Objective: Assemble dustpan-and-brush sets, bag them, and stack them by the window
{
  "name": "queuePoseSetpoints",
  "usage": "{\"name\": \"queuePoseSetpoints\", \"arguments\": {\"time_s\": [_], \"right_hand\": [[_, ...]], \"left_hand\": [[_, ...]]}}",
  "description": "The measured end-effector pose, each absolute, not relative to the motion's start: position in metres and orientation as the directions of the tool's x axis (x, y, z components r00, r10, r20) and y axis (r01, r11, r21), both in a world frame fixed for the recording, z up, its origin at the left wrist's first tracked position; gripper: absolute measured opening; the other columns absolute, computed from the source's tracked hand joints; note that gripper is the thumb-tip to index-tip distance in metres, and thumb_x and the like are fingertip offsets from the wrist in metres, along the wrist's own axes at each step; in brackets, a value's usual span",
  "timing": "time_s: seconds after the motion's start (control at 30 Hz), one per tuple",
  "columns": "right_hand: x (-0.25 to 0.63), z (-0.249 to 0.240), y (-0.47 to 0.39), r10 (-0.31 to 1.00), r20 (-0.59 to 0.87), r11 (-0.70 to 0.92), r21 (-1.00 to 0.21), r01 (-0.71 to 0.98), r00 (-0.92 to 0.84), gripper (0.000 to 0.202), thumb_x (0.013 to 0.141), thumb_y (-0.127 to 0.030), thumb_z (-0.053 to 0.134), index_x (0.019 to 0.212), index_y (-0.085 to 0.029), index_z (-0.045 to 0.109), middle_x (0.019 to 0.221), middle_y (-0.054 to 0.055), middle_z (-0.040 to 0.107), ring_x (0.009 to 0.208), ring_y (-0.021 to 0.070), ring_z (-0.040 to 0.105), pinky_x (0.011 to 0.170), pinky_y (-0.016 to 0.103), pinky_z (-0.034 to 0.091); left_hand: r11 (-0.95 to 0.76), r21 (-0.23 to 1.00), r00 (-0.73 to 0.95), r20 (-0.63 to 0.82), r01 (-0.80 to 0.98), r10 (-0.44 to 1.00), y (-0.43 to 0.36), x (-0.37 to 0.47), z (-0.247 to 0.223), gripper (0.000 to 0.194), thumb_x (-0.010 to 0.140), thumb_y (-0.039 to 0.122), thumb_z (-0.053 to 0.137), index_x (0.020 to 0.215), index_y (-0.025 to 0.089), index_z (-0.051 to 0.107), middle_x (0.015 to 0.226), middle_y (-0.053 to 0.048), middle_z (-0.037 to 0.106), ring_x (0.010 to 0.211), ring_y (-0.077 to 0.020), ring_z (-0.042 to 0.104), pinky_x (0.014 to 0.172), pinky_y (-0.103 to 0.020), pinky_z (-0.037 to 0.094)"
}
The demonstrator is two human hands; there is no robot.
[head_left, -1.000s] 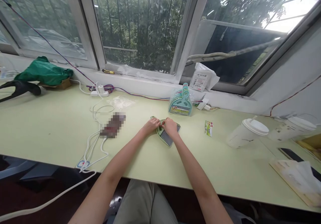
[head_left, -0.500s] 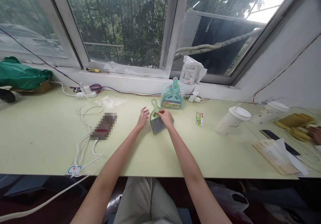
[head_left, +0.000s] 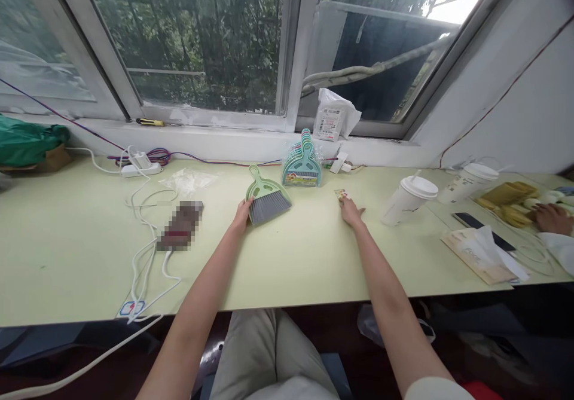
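Observation:
A green dustpan (head_left: 265,183) with a grey-bristled brush (head_left: 270,206) nested in it rests on the table, handle pointing away from me. My left hand (head_left: 243,216) is closed on its left edge, thumb over the rim. To the right, my right hand (head_left: 352,213) reaches down to a small printed label card (head_left: 341,194), with fingertips pinched at its near part and covering most of it. Behind and between the hands stands a plastic-wrapped stack of blue-green dustpan sets (head_left: 303,164) with a printed label at its front.
White cables and a pixelated dark object (head_left: 180,226) lie left, near a clear plastic wrapper (head_left: 188,180) and a power strip (head_left: 141,168). Lidded cups (head_left: 409,201), a tissue pack (head_left: 478,255) and a phone (head_left: 484,231) are right. Another person's hand (head_left: 553,217) is at far right.
My right hand has left the brush and moved right onto the label card. My left hand has taken hold of the dustpan's edge, and the set has turned and shifted left.

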State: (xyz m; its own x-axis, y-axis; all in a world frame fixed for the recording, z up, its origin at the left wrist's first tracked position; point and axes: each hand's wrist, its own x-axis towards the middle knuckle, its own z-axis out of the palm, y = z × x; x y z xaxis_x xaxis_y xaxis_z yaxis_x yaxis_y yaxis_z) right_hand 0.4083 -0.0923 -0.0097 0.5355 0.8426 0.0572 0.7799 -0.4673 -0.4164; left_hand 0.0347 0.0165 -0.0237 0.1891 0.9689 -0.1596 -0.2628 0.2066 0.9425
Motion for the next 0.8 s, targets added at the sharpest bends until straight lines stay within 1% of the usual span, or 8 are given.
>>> {"name": "queuePoseSetpoints", "arguments": {"time_s": [0.1, 0.17, 0.27, 0.37, 0.53, 0.63, 0.73, 0.8], "right_hand": [[0.406, -0.012, -0.107, 0.979, 0.034, -0.176, -0.352, 0.919, 0.200, 0.051, 0.078, 0.001, 0.033, 0.103, -0.028, 0.066, 0.142, 0.003, 0.047, 0.138, 0.0249, 0.030, 0.103, 0.073, 0.004], [0.398, -0.012, -0.120, 0.989, 0.112, -0.063, -0.298, 0.953, 0.100, 0.052, 0.076, 0.003, 0.033, 0.097, -0.029, 0.069, 0.141, 0.001, 0.048, 0.137, 0.0230, 0.033, 0.106, 0.069, 0.003], [0.379, -0.016, -0.140, 0.969, 0.207, -0.081, -0.259, 0.962, 0.138, 0.045, 0.087, -0.010, 0.036, 0.118, -0.032, 0.060, 0.145, 0.002, 0.043, 0.135, 0.0218, 0.036, 0.111, 0.062, 0.008], [0.362, -0.027, -0.157, 0.986, 0.097, -0.100, -0.305, 0.947, 0.136, 0.042, 0.093, -0.031, 0.039, 0.134, -0.033, 0.046, 0.148, 0.003, 0.038, 0.139, 0.0240, 0.030, 0.110, 0.060, 0.014], [0.344, -0.035, -0.158, 0.938, 0.226, -0.174, -0.348, 0.921, 0.263, 0.034, 0.092, -0.042, 0.042, 0.117, -0.029, 0.062, 0.134, 0.003, 0.056, 0.133, 0.0243, 0.038, 0.112, 0.058, 0.005], [0.328, -0.018, -0.135, 0.869, 0.259, -0.248, -0.510, 0.823, 0.422, 0.040, 0.090, -0.049, 0.041, 0.104, -0.023, 0.068, 0.117, 0.006, 0.066, 0.118, 0.0256, 0.053, 0.110, 0.052, 0.019], [0.293, 0.008, -0.100, 0.791, 0.235, -0.287, -0.673, 0.681, 0.565, 0.052, 0.090, -0.056, 0.034, 0.110, -0.021, 0.066, 0.112, 0.010, 0.068, 0.106, 0.0257, 0.060, 0.102, 0.043, 0.034], [0.258, 0.021, -0.079, 0.747, 0.334, -0.254, -0.657, 0.710, 0.576, 0.052, 0.093, -0.054, 0.029, 0.119, -0.022, 0.061, 0.123, 0.010, 0.063, 0.117, 0.0253, 0.053, 0.108, 0.048, 0.023]], "left_hand": [[0.202, 0.939, 0.099, -0.182, -0.277, 0.978, 0.023, 0.032, -0.028, 0.036, 0.070, 0.044, 0.066, 0.093, 0.018, 0.058, 0.088, -0.005, 0.064, 0.078, -0.0167, 0.061, 0.066, -0.027, 0.048], [0.193, 0.945, 0.070, -0.181, -0.265, 0.981, 0.026, 0.032, -0.029, 0.031, 0.071, 0.041, 0.064, 0.091, 0.018, 0.057, 0.083, -0.004, 0.062, 0.076, -0.0162, 0.060, 0.065, -0.026, 0.047], [0.185, 0.950, 0.054, -0.176, -0.251, 0.983, 0.026, 0.033, -0.029, 0.027, 0.071, 0.039, 0.063, 0.087, 0.019, 0.056, 0.079, -0.002, 0.060, 0.073, -0.0154, 0.058, 0.063, -0.025, 0.046], [0.178, 0.954, 0.038, -0.174, -0.243, 0.984, 0.026, 0.034, -0.030, 0.026, 0.069, 0.038, 0.064, 0.084, 0.019, 0.055, 0.076, -0.001, 0.057, 0.069, -0.0143, 0.055, 0.059, -0.024, 0.043], [0.129, 0.966, 0.030, -0.125, -0.225, 0.992, 0.028, 0.033, -0.036, 0.034, 0.067, 0.046, 0.066, 0.083, 0.019, 0.054, 0.071, 0.000, 0.054, 0.067, -0.0140, 0.054, 0.056, -0.023, 0.041], [0.159, 0.962, 0.092, -0.142, -0.224, 0.986, 0.027, 0.033, -0.036, 0.038, 0.068, 0.049, 0.066, 0.089, 0.019, 0.053, 0.073, 0.000, 0.056, 0.066, -0.0138, 0.056, 0.056, -0.023, 0.042], [0.211, 0.951, 0.205, -0.165, -0.226, 0.965, 0.022, 0.036, -0.032, 0.043, 0.069, 0.049, 0.067, 0.098, 0.020, 0.053, 0.084, -0.004, 0.062, 0.072, -0.0151, 0.060, 0.061, -0.026, 0.047], [0.207, 0.950, 0.260, -0.144, -0.235, 0.955, 0.016, 0.038, -0.028, 0.046, 0.071, 0.050, 0.066, 0.104, 0.021, 0.053, 0.095, -0.006, 0.064, 0.081, -0.0172, 0.063, 0.069, -0.028, 0.051]]}}
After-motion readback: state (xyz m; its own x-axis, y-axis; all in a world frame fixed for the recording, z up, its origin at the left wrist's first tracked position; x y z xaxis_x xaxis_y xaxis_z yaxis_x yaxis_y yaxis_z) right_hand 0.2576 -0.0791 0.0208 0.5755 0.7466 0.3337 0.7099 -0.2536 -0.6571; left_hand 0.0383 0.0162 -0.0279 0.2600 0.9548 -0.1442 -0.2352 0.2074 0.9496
